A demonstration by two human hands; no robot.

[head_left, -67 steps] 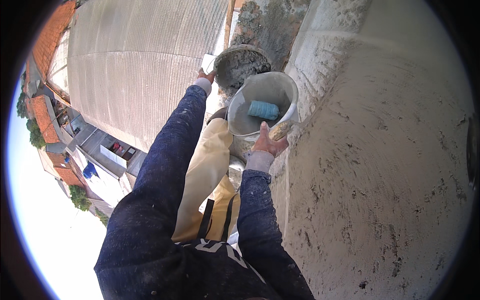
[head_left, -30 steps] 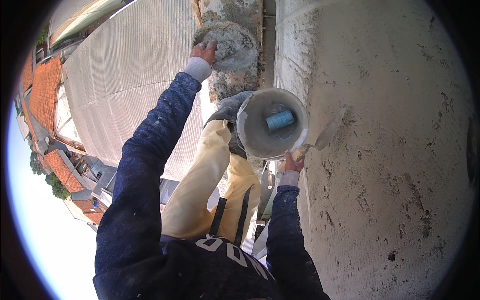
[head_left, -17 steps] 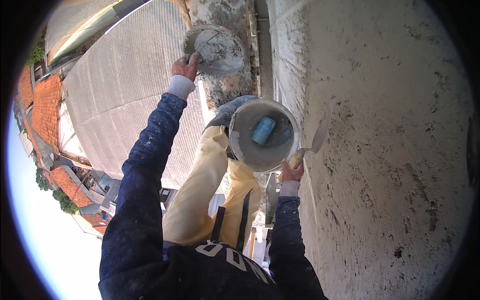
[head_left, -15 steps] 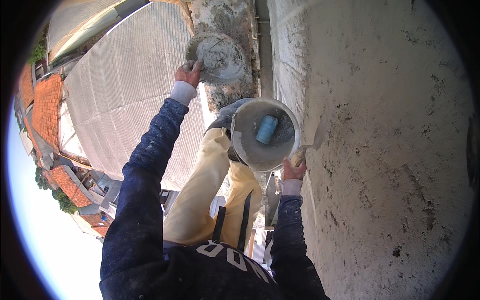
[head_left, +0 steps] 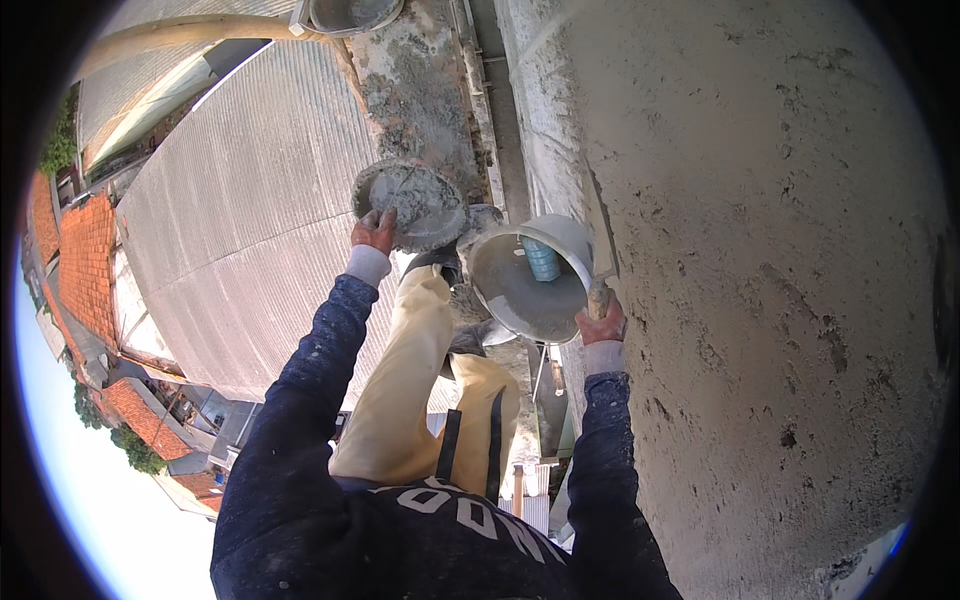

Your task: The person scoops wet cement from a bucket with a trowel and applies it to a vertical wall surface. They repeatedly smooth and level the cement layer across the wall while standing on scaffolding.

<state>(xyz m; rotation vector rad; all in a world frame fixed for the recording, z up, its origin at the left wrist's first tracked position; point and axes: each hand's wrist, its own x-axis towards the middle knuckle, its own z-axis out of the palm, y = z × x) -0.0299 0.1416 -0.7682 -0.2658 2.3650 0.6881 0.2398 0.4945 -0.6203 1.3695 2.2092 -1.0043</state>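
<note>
My left hand (head_left: 374, 232) is closed on the near-left rim of a round, cement-crusted mortar pan (head_left: 425, 210), which has grey mortar stuck inside. In my right hand (head_left: 603, 322) is the handle of a plastering trowel (head_left: 600, 293). Its blade shows edge-on, close to the plastered wall (head_left: 740, 330); whether it touches cannot be told. Between my hands, a pale bucket (head_left: 492, 300) stands tilted, and a blue ribbed plastic container (head_left: 541, 259) lies inside it. The bucket's right rim is just beside the trowel.
A narrow mortar-stained ledge (head_left: 415, 100) runs ahead along the wall. Another round tub (head_left: 352, 14) stands at its far end, near a wooden pole (head_left: 190, 42). Left of the ledge, a corrugated roof (head_left: 240, 220) lies lower down. My legs (head_left: 395, 380) straddle below the bucket.
The mortar pan has come nearer with my left hand at its rim. My right hand and the trowel have shifted right, toward the wall. The bucket's tilt looks different, and the view has shifted.
</note>
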